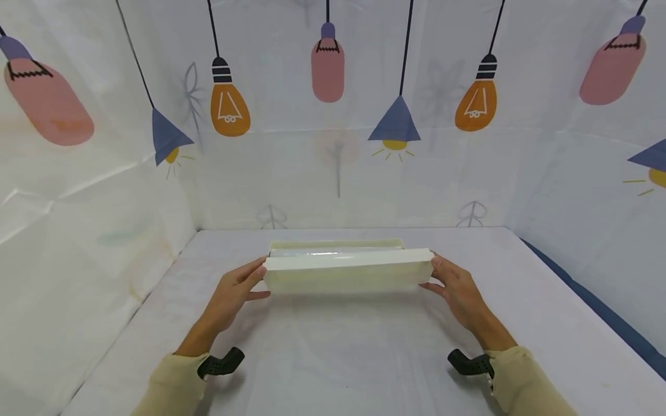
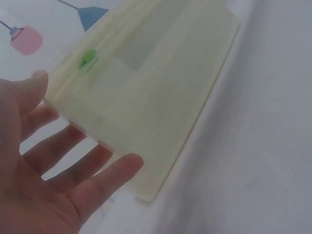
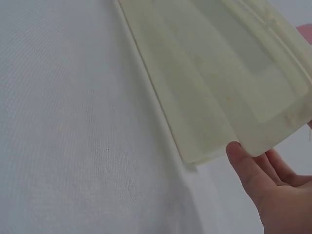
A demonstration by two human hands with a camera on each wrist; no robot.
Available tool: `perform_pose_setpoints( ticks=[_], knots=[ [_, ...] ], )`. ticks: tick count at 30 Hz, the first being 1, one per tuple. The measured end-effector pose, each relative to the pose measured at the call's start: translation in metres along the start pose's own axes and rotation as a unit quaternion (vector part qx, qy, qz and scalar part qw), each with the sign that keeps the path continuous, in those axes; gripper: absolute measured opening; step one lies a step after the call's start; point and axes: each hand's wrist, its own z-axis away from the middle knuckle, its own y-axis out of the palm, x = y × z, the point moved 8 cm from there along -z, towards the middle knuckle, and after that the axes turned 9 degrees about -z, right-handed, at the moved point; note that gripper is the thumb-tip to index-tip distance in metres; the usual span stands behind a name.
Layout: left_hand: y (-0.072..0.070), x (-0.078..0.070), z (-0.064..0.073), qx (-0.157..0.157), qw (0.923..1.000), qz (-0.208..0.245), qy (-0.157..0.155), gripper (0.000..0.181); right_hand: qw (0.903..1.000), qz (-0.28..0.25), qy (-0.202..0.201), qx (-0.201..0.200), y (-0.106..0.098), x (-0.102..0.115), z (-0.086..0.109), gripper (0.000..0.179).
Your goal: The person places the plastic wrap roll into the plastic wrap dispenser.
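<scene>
A long, pale cream plastic wrap dispenser box (image 1: 364,243) sits toward the back of the white table, with a shiny clear roll (image 1: 312,252) inside. In front of the roll its long lid (image 1: 348,276) stands tilted toward me. My left hand (image 1: 234,292) grips the lid's left end, thumb at the upper edge and the other fingers spread along the end. At the opposite end my right hand (image 1: 460,292) holds the lid's corner. A small green slider (image 2: 88,59) shows through the plastic in the left wrist view. The lid covers most of the roll.
The white table (image 1: 343,358) is enclosed by white sheeting (image 1: 333,185) printed with lamps and bulbs. Black wrist devices (image 1: 221,362) are on both sleeves. A dark blue strip (image 1: 588,300) runs along the right table edge.
</scene>
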Motion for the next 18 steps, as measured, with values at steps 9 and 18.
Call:
perform_pose_setpoints(
  ticks=[9, 18],
  knots=[
    [-0.003, -0.015, -0.002, -0.015, 0.9998, 0.001, 0.016, 0.059, 0.9997, -0.011, -0.016, 0.018, 0.005, 0.01, -0.003, 0.067],
    [-0.005, -0.021, -0.004, -0.016, 0.9999, -0.002, -0.001, 0.056, 0.9996, -0.002, -0.018, 0.02, 0.004, 0.01, -0.008, 0.068]
  ],
)
